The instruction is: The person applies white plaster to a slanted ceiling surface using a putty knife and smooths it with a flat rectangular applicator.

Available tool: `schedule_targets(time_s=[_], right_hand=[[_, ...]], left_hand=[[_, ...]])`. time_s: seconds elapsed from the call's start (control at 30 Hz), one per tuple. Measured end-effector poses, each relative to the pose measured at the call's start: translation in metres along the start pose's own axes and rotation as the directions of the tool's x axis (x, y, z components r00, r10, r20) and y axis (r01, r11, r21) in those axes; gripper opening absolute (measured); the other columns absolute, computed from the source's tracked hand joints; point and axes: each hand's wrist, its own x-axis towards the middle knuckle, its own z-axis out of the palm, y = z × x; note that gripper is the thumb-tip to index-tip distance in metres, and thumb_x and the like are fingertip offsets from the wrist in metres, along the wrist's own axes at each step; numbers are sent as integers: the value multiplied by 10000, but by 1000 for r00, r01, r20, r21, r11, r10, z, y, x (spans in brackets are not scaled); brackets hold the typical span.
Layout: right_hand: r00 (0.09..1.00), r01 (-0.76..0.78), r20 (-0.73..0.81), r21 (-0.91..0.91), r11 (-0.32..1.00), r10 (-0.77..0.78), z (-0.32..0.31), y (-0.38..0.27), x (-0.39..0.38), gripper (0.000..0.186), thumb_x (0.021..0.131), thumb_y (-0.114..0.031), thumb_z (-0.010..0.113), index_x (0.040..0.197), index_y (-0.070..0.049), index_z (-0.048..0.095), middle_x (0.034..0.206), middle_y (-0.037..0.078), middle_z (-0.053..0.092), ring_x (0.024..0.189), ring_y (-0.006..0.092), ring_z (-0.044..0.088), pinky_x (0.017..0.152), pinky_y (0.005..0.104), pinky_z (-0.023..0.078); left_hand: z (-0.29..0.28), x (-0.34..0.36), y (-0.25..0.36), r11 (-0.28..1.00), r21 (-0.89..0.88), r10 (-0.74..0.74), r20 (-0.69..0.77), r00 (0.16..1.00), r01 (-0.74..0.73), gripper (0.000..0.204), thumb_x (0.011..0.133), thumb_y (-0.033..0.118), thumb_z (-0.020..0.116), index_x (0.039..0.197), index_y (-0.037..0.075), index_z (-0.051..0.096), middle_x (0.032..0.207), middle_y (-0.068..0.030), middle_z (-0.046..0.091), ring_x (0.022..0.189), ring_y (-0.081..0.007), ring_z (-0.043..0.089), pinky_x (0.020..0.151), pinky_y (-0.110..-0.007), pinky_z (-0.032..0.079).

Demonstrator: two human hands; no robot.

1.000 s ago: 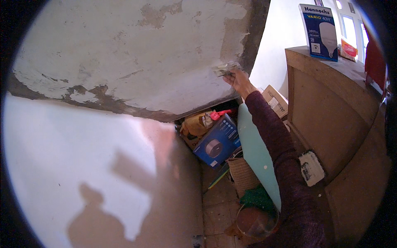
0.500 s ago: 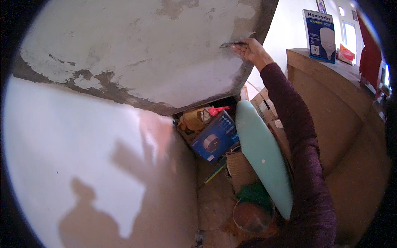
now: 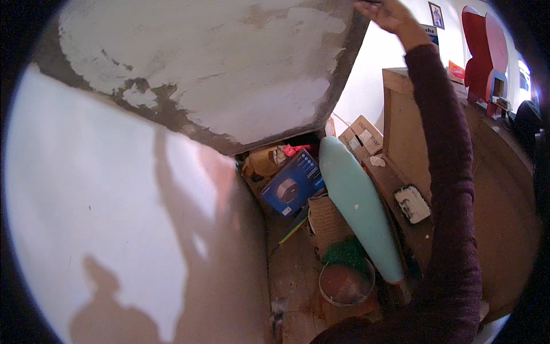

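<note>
My right hand (image 3: 391, 16) is raised to the top of the view, in a dark maroon sleeve. It is closed on a thin dark flat tool, likely a scraper, mostly cut off by the upper edge. The hand is by the right edge of a sloping plastered slab (image 3: 229, 69). Pale filler covers much of the slab, with bare grey cement along its borders and in patches at the lower left. My left hand does not show. A dark-rimmed block topped with white paste (image 3: 413, 204) lies on a brown ledge beside my forearm.
Below the slab stand a mint-green ironing board (image 3: 361, 215), a blue box (image 3: 292, 186), folded cardboard (image 3: 329, 221) and a round bucket (image 3: 346, 285) by green netting (image 3: 348, 252). A white wall (image 3: 97, 189) rises left; a wooden cabinet (image 3: 404, 120) stands right, with a red butterfly-shaped panel (image 3: 478, 51).
My right hand has moved up and to the right, from the slab's face to its right edge, still with the tool. The view has shifted, and the pasted block now shows.
</note>
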Motion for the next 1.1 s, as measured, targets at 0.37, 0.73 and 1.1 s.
schedule_targets(time_s=[0.37, 0.73, 1.1], right_hand=[[898, -277, 373, 891, 360, -231, 5, -39, -396, 153, 904, -57, 609, 1041, -14, 661, 1011, 84, 662, 911, 185, 626, 812, 322, 504], [818, 174, 324, 649, 740, -476, 15, -81, -468, 378, 830, 32, 593, 1199, -37, 636, 1177, 155, 662, 1092, 339, 634, 935, 419, 519], [175, -868, 904, -46, -495, -390, -14, -104, -539, 397, 865, -86, 619, 1243, 19, 561, 1156, 116, 667, 1056, 237, 656, 928, 426, 526]], left_hand=[[-77, 98, 190, 799, -549, 22, 434, 901, 245, 331, 1003, 273, 504, 1164, -9, 570, 952, -88, 671, 717, -102, 607, 655, -256, 499], [-135, 40, 233, 952, -307, 101, 242, 965, -23, 319, 987, 202, 561, 1186, -46, 568, 925, -95, 668, 716, -123, 619, 675, -263, 498], [-111, 85, 188, 709, 272, 582, 295, 757, -651, 473, 812, -11, 642, 1264, 129, 634, 1070, -161, 610, 966, -329, 613, 853, -383, 494]])
